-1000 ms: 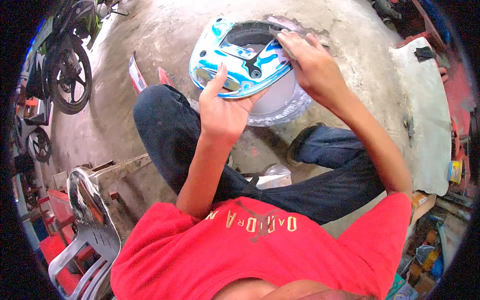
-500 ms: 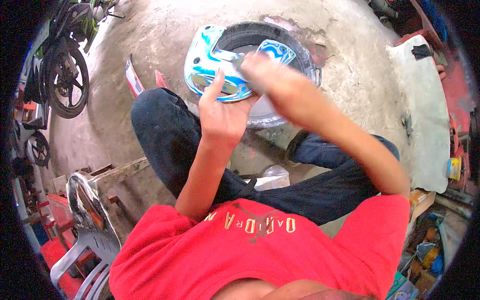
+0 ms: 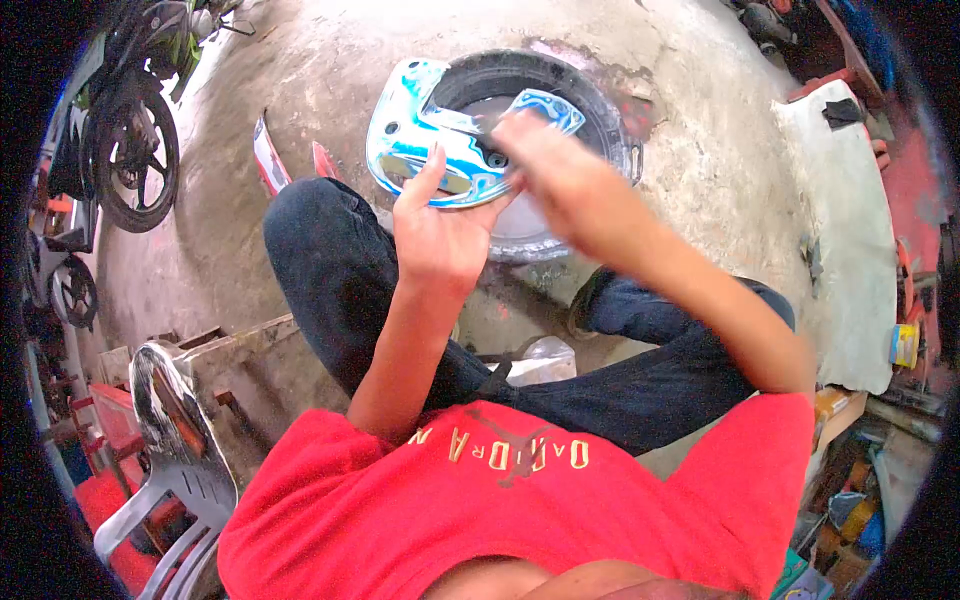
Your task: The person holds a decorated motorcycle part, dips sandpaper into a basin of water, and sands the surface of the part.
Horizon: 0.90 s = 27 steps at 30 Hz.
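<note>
My left hand (image 3: pixel 440 235) grips a blue-and-white painted plastic panel (image 3: pixel 412 150) by its near edge, thumb on top and the other fingers hidden below. The panel has round holes and a long slot, and its far right part ends in a blue-patterned flap (image 3: pixel 552 108). Over the panel's right side, my right hand (image 3: pixel 548 165) is closed and blurred by motion. A small dark piece shows at its fingertips, too unclear to name. Beneath both hands lies a black tyre-like ring (image 3: pixel 590 95) on the floor, with a pale grey surface inside.
Red-and-white strips (image 3: pixel 268 155) lie on the concrete floor (image 3: pixel 330 60) at left. Motorcycle wheels (image 3: pixel 135 155) stand further left, with a grey plastic chair (image 3: pixel 190 470) nearer. A pale board (image 3: pixel 845 240) is at right, beside a small yellow tub (image 3: pixel 905 345).
My right hand has shifted slightly left and up across the panel, uncovering a round hole near its lower right. My left hand keeps its hold, and the panel sits slightly lower in view.
</note>
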### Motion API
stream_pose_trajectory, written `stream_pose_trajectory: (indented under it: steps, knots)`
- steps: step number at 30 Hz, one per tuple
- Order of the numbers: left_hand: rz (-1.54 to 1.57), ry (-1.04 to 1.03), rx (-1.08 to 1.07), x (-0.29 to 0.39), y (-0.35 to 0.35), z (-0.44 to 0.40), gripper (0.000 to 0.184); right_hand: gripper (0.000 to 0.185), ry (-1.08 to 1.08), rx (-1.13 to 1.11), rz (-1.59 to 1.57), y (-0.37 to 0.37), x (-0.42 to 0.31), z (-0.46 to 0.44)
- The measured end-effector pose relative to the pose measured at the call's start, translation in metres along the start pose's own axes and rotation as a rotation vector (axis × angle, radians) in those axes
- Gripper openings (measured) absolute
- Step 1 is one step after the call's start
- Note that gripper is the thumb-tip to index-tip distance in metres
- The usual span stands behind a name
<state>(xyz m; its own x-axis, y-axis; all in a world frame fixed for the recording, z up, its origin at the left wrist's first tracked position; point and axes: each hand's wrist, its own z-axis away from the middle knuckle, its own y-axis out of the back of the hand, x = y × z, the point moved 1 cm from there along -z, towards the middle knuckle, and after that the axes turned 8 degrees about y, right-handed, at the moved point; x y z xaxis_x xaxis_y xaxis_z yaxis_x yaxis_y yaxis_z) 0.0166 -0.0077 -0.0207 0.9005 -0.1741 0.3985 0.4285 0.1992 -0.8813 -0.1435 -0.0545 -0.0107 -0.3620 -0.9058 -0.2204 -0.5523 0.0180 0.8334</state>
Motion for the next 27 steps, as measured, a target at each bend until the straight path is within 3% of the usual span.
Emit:
stream_pose_trajectory:
  steps: [1,4,6,10,12,15,20,22,24,27]
  knots:
    - [-0.017,0.001,-0.053,0.003,0.008,-0.003,0.039,0.041,0.074,-0.020,-0.004,0.002,-0.019,-0.003]
    - [0.049,-0.033,-0.056,0.003,-0.004,0.002,0.038,0.040,0.026,0.005,-0.011,0.000,0.017,0.001]
    - [0.034,-0.039,-0.047,0.001,-0.002,0.002,0.038,0.040,-0.348,0.004,-0.075,0.006,0.042,0.000]
    - [-0.024,-0.044,-0.011,0.002,0.000,0.002,0.037,0.041,0.071,0.004,0.000,-0.003,-0.017,0.001]
    - [-0.026,-0.046,-0.056,0.003,0.007,-0.004,0.037,0.041,0.132,0.022,-0.030,0.001,-0.010,-0.002]
    - [0.018,-0.029,-0.030,0.000,-0.003,0.002,0.036,0.045,-0.299,-0.001,-0.115,0.005,0.043,0.000]
    - [-0.013,-0.038,-0.021,-0.001,0.003,-0.001,0.040,0.048,0.104,-0.032,-0.022,-0.002,-0.023,-0.006]
    - [0.047,-0.009,0.010,0.001,0.000,0.000,0.045,0.044,0.121,0.009,0.083,-0.004,0.013,-0.003]
    - [0.078,0.005,-0.078,-0.001,0.003,-0.001,0.045,0.039,-0.246,0.058,-0.009,0.000,0.045,-0.005]
    - [0.046,-0.022,-0.084,0.000,0.000,-0.001,0.045,0.040,-0.059,0.044,0.027,-0.003,0.018,-0.003]
